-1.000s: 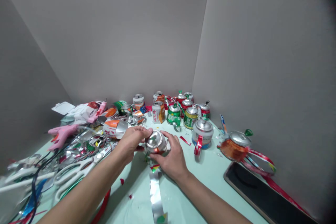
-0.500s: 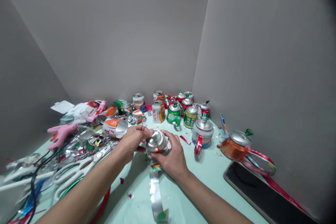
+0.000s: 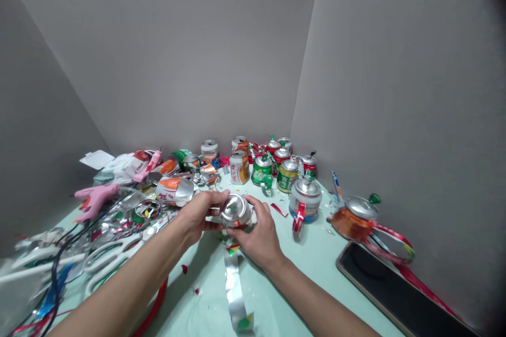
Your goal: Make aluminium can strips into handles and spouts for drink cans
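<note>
Left hand (image 3: 200,211) nearer — cut can (image 3: 236,212) gripped

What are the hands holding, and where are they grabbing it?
Both hands hold a cut silver can piece. The left hand pinches its left side; the right hand grips its right side and underside.

The small can (image 3: 236,210) held between both hands was bare metal on its domed end, bright and glossy. A strip (image 3: 234,290) trailing from it looked like thin sheet metal, silvery and smooth, with printed colour at its tip. The table (image 3: 316,263) had a pale green, smooth, faintly shiny top. The glue gun (image 3: 95,197) was matt pink plastic. The phone (image 3: 391,295) showed a black glassy face. The walls (image 3: 197,63) looked like matt grey board.
</note>
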Tool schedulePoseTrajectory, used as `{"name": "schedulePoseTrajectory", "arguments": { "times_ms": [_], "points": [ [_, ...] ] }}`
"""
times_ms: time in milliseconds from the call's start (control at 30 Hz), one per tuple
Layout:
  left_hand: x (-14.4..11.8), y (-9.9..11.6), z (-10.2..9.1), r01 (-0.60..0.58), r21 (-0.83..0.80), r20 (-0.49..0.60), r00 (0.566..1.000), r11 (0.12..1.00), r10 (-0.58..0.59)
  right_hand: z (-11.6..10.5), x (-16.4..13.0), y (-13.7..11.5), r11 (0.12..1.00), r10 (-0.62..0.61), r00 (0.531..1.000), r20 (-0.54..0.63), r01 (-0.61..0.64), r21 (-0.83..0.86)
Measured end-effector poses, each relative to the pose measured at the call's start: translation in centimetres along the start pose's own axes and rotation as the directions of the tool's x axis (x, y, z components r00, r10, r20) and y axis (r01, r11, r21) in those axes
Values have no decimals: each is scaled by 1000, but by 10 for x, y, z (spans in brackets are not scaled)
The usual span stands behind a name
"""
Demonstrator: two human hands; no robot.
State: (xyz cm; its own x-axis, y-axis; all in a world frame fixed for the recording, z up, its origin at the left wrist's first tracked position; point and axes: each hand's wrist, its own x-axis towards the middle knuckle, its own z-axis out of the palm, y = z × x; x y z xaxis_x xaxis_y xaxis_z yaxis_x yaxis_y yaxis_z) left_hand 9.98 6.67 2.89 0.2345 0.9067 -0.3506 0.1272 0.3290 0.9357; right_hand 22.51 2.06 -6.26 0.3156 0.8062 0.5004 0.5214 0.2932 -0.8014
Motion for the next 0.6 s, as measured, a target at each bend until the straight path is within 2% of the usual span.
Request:
{"name": "schedulePoseTrajectory", "arguments": {
  "times_ms": [100, 233, 300, 367, 433, 467, 533, 567, 600],
  "points": [
    [1, 2, -5, -21, -5, 23, 1000, 1000, 21, 1, 1, 2, 997, 74, 997, 8, -74, 28],
    [4, 1, -10, -107, 30, -112, 988, 994, 110, 4, 3, 5, 991, 127, 992, 10, -127, 37],
    [2, -4, -12, -159, 80, -192, 966, 984, 172, 6, 6, 7, 986, 158, 987, 7, -158, 47],
    [-6, -14, -11, -213, 150, -222, 944, 965, 243, 8, 11, 9, 979, 189, 982, 11, -189, 82],
    [-20, -27, -7, -261, 216, -163, 940, 941, 299, 10, 19, 9, 971, 205, 979, 14, -206, 123],
    [-28, -34, -5, -280, 251, -89, 947, 927, 310, 12, 24, 9, 969, 205, 979, 16, -205, 139],
    [-45, -46, 0, -293, 327, 74, 956, 898, 285, 14, 32, 7, 968, 190, 982, 18, -190, 161],
    [-52, -50, 1, -289, 420, 151, 957, 861, 248, 16, 35, 6, 968, 180, 983, 24, -181, 173],
    [-57, -53, 1, -277, 500, 165, 961, 820, 224, 18, 37, 4, 967, 170, 985, 33, -173, 188]
  ]
}}
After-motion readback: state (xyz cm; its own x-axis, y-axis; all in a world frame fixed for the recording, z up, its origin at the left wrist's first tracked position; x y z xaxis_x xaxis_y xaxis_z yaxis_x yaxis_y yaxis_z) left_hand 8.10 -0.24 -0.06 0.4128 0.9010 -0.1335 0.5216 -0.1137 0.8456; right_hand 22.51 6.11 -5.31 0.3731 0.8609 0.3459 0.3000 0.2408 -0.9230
